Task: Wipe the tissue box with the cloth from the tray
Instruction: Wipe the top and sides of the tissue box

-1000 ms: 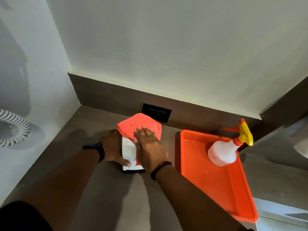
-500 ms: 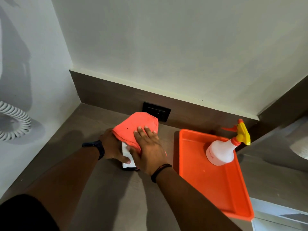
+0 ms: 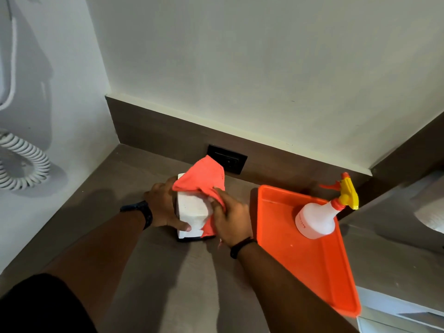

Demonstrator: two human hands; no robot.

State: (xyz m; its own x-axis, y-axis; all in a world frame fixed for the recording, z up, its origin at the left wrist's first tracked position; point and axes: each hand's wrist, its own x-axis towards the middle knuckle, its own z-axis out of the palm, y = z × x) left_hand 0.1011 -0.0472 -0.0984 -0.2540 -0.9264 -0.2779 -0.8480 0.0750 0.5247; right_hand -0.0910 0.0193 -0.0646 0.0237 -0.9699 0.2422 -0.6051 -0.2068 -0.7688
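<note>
A white tissue box [image 3: 191, 209] with a dark base stands on the brown counter [image 3: 168, 272], near the back wall. My left hand [image 3: 163, 207] grips its left side, thumb across the near face. An orange-red cloth [image 3: 204, 177] drapes over the box's top and far right side. My right hand [image 3: 231, 218] presses the cloth against the box's right side, fingers bunched in the fabric. The orange tray [image 3: 319, 265] lies just right of my right hand.
A white spray bottle [image 3: 317, 218] with a yellow and orange trigger stands in the tray's far end. A black wall socket [image 3: 229, 159] sits behind the box. A coiled white cord [image 3: 22, 164] hangs on the left wall. A white roll [image 3: 430, 212] is at the right edge.
My right hand slid with the cloth from the box's top down to its right side, uncovering the white top and near face. The left hand kept its grip.
</note>
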